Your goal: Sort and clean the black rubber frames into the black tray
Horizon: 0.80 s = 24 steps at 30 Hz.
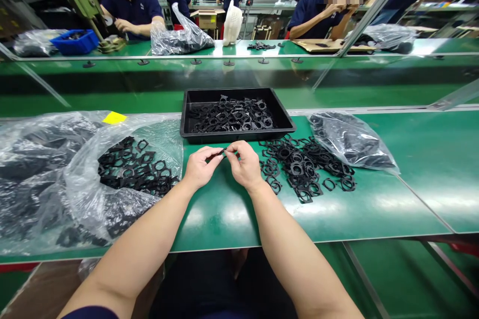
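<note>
My left hand and right hand were closed in fingertip pinches, gripping a small black part between them. The part was held above the green counter, at the near side of the black tray; its shape was mostly hidden by the fingers. The fingertips of both hands were close together at the part.

Directly beyond the hands, the tray contained a heap of black ring-shaped pieces. To the right of the right hand, a loose pile of black rings lay on the counter. A closed-looking clear bag with dark contents lay farther right, against the far side of that pile. To the left of the left hand, an open plastic bag exposed black frames with round openings. A yellow label was on the far part of that bag.

Well beyond the hands, a second work surface carried a blue bin and a white fan-like object. Two people sat behind it.
</note>
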Available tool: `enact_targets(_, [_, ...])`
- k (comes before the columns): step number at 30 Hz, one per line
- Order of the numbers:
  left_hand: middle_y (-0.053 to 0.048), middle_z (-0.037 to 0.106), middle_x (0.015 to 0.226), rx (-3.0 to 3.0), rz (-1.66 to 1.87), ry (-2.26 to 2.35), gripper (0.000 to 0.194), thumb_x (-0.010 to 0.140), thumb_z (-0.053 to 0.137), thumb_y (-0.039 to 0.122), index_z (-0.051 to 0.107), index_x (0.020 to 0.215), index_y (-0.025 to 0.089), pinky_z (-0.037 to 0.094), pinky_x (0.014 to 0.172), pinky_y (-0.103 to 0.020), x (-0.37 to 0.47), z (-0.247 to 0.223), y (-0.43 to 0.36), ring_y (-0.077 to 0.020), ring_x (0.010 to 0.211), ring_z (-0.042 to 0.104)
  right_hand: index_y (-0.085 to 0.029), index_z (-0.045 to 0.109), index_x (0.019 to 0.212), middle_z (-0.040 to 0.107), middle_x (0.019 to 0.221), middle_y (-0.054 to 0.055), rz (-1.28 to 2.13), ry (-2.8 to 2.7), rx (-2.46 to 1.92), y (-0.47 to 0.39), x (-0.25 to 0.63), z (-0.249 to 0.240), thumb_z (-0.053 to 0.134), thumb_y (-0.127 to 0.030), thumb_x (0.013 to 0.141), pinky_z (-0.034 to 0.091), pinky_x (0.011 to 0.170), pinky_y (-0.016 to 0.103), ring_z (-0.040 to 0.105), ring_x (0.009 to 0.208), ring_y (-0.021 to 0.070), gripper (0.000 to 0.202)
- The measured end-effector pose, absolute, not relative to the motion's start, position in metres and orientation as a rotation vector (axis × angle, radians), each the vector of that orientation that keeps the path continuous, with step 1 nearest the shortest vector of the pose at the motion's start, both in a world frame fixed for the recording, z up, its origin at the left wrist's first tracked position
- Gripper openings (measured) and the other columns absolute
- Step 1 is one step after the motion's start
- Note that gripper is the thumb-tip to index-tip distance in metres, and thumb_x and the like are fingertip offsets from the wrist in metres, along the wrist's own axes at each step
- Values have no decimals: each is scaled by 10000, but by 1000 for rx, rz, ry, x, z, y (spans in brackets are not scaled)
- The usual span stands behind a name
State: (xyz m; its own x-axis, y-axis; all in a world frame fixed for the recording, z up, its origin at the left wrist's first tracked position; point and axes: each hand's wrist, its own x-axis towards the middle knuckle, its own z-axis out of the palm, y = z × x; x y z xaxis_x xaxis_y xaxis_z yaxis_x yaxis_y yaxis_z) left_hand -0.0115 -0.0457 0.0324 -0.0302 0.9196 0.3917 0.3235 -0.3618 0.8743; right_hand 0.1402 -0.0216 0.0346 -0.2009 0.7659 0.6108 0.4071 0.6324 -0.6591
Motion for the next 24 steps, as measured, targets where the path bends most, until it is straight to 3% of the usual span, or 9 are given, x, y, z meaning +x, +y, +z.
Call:
enact_targets(4, [-50,684,875,1767,1379,1297,189,769,623,276,716,924,220,460,789,-305,-11,35,-46,-184,833,608,-196,555,761,572,711,-2,719,-1616,-1035,-19,137,30,564,-300,812,445,612,263,521,641,138,117])
enact_targets(9, [-56,664,866,1779,1453,1369,174,782,608,263,712,909,204,473,744,-290,-11,33,-45,-165,799,600,-183,596,851,589,787,9,1032,-1315,-1004,-17,133,31,626,-417,757,473,563,230,536,680,128,254])
enact_targets(12, [-54,639,895,1832,1528,1423,154,778,602,224,716,880,201,474,799,-304,-13,31,-44,-160,848,593,-170,593,838,585,706,-1,1352,-1125,-1020,-17,134,36,678,-495,694,458,468,209,530,573,108,366])
enact_targets(16, [-65,604,996,1776,1531,1367,163,742,615,178,707,876,191,486,831,-314,-12,29,-44,-167,928,580,-140,606,795,596,633,-10,1628,-1007,-967,-17,137,41,812,-369,543,467,465,197,554,522,98,398])
enact_targets(19, [-78,591,1076,1357,1579,1199,277,715,641,189,647,991,173,516,750,-290,-10,29,-41,-155,889,598,-128,622,788,609,637,-7,1578,-978,-955,-16,137,41,804,-304,547,461,460,178,565,530,92,350])
enact_targets(24, [-65,659,872,788,1412,1051,390,718,655,198,554,1087,122,520,643,-253,-13,37,-37,-117,705,624,-130,628,804,608,622,-16,1572,-1049,-956,-15,137,38,793,-290,568,459,448,172,565,515,88,329])
